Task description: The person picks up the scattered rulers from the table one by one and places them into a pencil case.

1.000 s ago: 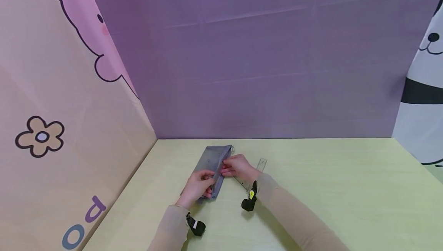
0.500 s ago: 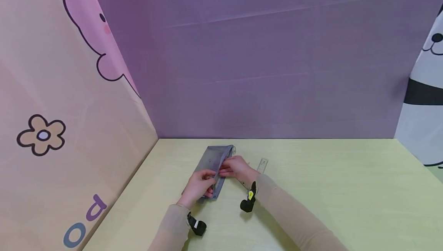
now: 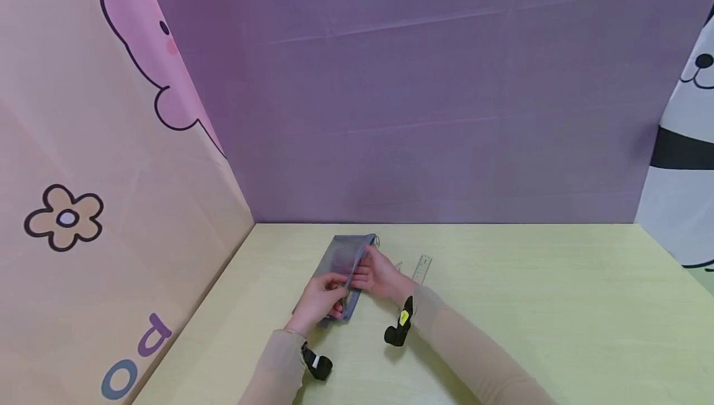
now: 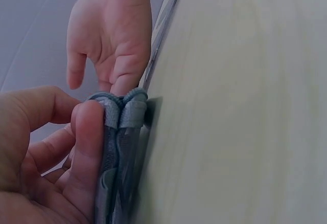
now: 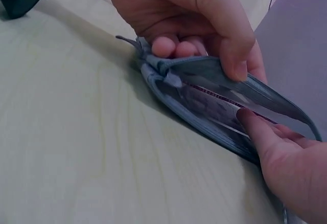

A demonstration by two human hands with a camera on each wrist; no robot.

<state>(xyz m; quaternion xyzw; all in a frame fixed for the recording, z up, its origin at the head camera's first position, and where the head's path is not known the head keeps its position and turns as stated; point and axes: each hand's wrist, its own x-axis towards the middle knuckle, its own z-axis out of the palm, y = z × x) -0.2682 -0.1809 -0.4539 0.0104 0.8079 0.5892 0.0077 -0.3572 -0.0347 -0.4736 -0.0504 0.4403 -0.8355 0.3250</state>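
A grey-blue see-through zip pouch [image 3: 341, 256] lies on the table with its mouth spread apart in the right wrist view. My left hand [image 3: 319, 298] pinches one edge of that mouth between thumb and fingers. Through the opening reaches my right hand [image 3: 380, 276], its fingers extended and partly hidden by the pouch wall. Inside, a clear flat strip with dark red marks [image 5: 214, 104] lies by the right fingertips; whether they grip it is not clear. The left wrist view has the pouch's zip end [image 4: 122, 111] beside the left fingers.
A clear ruler [image 3: 423, 268] lies on the pale table [image 3: 530, 318] behind the right wrist. Beside it shows the tip of another clear flat piece [image 3: 398, 265], mostly hidden by the right hand. A purple backdrop [image 3: 424, 113] rises at the table's far edge.
My right hand has turned palm more upward, and its fingers have gone from the pouch's edge into the opening. The left hand keeps its hold on the pouch.
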